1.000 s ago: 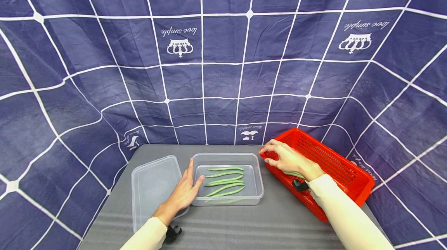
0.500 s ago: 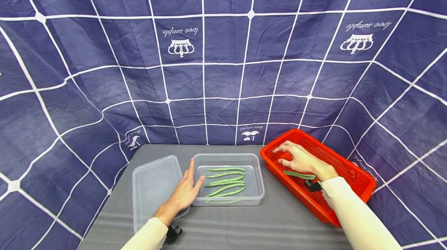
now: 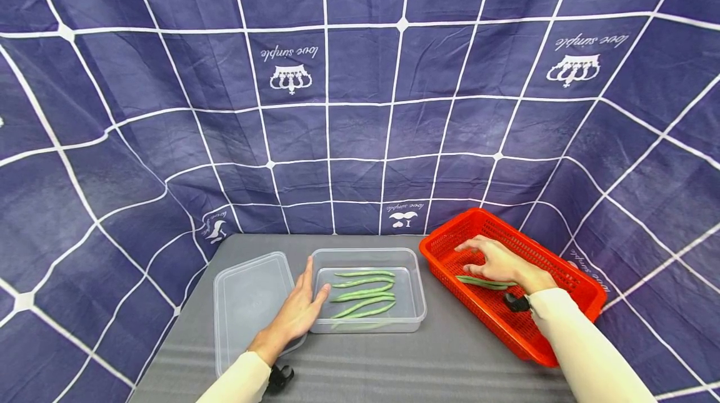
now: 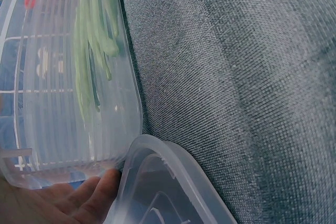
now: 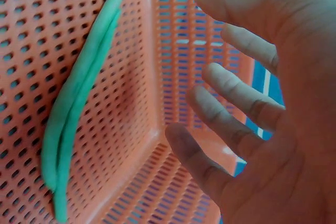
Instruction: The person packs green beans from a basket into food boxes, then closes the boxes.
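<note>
Right wrist view: here's the right hand (image 5: 294, 98), fingers well apart, nothing between them, hovering over the red, rectangular, perforated plastic basket (image 5: 155, 72). Down on the basket's floor lie two slender green beans (image 5: 62, 108), by my count, pressed side by side. Trouble could come right here: snuggled like that, both might come up in one pinch, or a glancing fingertip might roll them out of line, or a tip might snag in the holes.

Over to the left wrist view: the left hand (image 4: 63, 203), fingers stretched rather than curled, rests against the left side of the clear, ribbed plastic container (image 4: 105, 129). A hard push could slide that light-looking box to the right. The translucent, round-cornered plastic lid (image 4: 163, 187) sits tight by the near left corner, touching or just beside, I can't tell; a nudge might jostle both.

Up to the head view: about five green beans (image 3: 364, 293) lie in a loose row inside the container, and a weak grip on any bean crossing the gap from the basket could drop it onto the grey, cloth-textured surface (image 3: 360, 365). That surface shows faint ripples at the near side, while a navy, white-gridded fabric drape (image 3: 360, 128) walls it in left, far and right, its lettering upside down.
</note>
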Tool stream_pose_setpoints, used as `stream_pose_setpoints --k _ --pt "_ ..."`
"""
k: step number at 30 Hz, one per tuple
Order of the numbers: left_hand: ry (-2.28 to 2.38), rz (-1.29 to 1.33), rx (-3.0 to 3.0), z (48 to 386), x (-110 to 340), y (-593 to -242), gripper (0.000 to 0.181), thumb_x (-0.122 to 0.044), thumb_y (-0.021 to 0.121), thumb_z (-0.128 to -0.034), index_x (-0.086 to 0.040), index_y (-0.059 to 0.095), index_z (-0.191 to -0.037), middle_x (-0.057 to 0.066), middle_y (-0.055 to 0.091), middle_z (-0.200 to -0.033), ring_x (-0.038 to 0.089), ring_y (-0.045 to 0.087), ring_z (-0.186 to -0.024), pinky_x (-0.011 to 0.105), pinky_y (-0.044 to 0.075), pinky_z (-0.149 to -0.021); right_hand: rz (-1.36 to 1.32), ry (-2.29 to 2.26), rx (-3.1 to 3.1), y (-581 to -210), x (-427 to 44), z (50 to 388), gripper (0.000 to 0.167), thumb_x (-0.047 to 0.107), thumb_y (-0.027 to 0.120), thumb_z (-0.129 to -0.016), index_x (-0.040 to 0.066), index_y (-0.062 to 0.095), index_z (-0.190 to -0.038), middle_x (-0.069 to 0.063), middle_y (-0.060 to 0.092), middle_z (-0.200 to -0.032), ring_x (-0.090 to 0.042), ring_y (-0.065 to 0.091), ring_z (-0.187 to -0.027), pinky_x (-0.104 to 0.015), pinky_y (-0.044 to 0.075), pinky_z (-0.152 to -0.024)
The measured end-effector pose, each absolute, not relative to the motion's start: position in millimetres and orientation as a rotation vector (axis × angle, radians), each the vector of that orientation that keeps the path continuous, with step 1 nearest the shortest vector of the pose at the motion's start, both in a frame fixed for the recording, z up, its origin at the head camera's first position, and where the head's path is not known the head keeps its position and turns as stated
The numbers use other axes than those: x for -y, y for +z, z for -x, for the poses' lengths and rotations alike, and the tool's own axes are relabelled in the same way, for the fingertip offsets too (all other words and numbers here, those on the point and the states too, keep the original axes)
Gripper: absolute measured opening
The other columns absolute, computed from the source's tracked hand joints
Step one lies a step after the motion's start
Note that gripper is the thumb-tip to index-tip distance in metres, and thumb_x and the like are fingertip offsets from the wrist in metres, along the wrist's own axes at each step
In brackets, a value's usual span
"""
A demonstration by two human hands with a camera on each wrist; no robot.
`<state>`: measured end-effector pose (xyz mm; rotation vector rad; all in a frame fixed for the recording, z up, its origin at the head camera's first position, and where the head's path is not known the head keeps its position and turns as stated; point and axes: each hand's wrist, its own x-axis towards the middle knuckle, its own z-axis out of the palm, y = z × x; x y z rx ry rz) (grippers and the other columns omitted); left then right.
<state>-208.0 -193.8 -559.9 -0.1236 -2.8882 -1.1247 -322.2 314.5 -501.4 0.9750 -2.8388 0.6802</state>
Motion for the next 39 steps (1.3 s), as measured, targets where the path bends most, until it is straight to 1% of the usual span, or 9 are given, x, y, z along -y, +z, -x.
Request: stream_pose_setpoints --k 3,8,11,15,17,23,28,34,39 --pt "-1.126 0.125 2.886 208 194 -560 0.091 -0.046 0.054 -0.1232 -0.004 0.006 -0.187 0.039 0.04 -0.18 0.06 0.047 -0.166 0.072 0.039 -0.137 -0.973 0.663 2.881 -506 -321 323 0.048 0.016 0.097 -0.094 0.006 0.08 -0.137 -0.017 0.08 -0.127 -0.044 0.079 -0.118 -0.059 0.065 -0.102" --pt "-1.134 0.128 2.88 208 194 -561 0.089 -0.043 0.054 -0.1236 -0.004 0.006 -0.188 0.039 0.039 -0.181 0.06 0.046 -0.166 0.073 0.039 -0.137 -0.963 0.671 2.955 -514 -332 323 0.058 0.025 0.102 -0.089 0.005 0.079 -0.138 -0.018 0.081 -0.128 -0.044 0.079 -0.121 -0.061 0.064 -0.106" --pt "-1.14 0.115 2.892 209 194 -562 0.09 -0.045 0.053 -0.1236 -0.007 0.004 -0.188 0.038 0.038 -0.182 0.059 0.045 -0.167 0.072 0.038 -0.138 -0.966 0.701 3.001 -517 -336 323 0.06 0.026 0.103 -0.087 0.004 0.079 -0.138 -0.016 0.083 -0.125 -0.039 0.079 -0.117 -0.055 0.064 -0.104" --pt "-1.137 0.103 2.9 209 193 -564 0.091 -0.046 0.053 -0.1235 -0.008 0.002 -0.188 0.036 0.037 -0.183 0.057 0.043 -0.169 0.071 0.037 -0.139 -0.96 0.705 3.055 -520 -339 323 0.062 0.028 0.104 -0.087 0.003 0.079 -0.138 -0.014 0.083 -0.121 -0.033 0.077 -0.109 -0.041 0.063 -0.095" --pt "-1.134 0.104 2.895 210 193 -565 0.09 -0.043 0.054 -0.1235 -0.007 0.003 -0.188 0.037 0.038 -0.183 0.058 0.044 -0.168 0.072 0.038 -0.139 -0.954 0.733 3.073 -522 -340 324 0.062 0.027 0.104 -0.085 0.003 0.079 -0.137 -0.015 0.082 -0.119 -0.03 0.076 -0.104 -0.038 0.062 -0.091" --pt "-1.126 0.103 2.899 210 193 -564 0.089 -0.041 0.054 -0.1236 -0.005 0.004 -0.188 0.037 0.039 -0.182 0.059 0.045 -0.167 0.072 0.039 -0.138 -1.099 0.873 2.986 -540 -348 331 0.053 0.024 0.103 -0.085 0.006 0.081 -0.13 -0.005 0.079 -0.106 -0.016 0.069 -0.093 -0.029 0.056 -0.08" --pt "-1.128 0.101 2.897 210 193 -563 0.089 -0.042 0.055 -0.1235 -0.007 0.004 -0.188 0.037 0.04 -0.181 0.059 0.047 -0.166 0.072 0.04 -0.137 -1.123 0.92 2.962 -545 -346 333 0.04 0.012 0.101 -0.085 0.007 0.081 -0.119 0.001 0.075 -0.095 -0.007 0.062 -0.085 -0.023 0.051 -0.074" --pt "-1.128 0.102 2.9 211 193 -561 0.089 -0.042 0.054 -0.1238 -0.007 0.003 -0.188 0.038 0.041 -0.18 0.059 0.047 -0.166 0.072 0.04 -0.137 -0.955 0.92 3.099 -537 -337 325 0.034 -0.009 0.093 -0.081 0.005 0.079 -0.109 -0.005 0.073 -0.089 -0.002 0.06 -0.076 -0.019 0.051 -0.069" --pt "-1.124 0.098 2.908 209 193 -562 0.09 -0.043 0.054 -0.1236 -0.007 0.003 -0.188 0.037 0.04 -0.181 0.058 0.046 -0.167 0.071 0.039 -0.138 -0.948 0.944 3.1 -538 -337 324 0.033 -0.018 0.084 -0.082 0.003 0.079 -0.108 -0.006 0.073 -0.087 -0.002 0.06 -0.072 -0.018 0.051 -0.066"
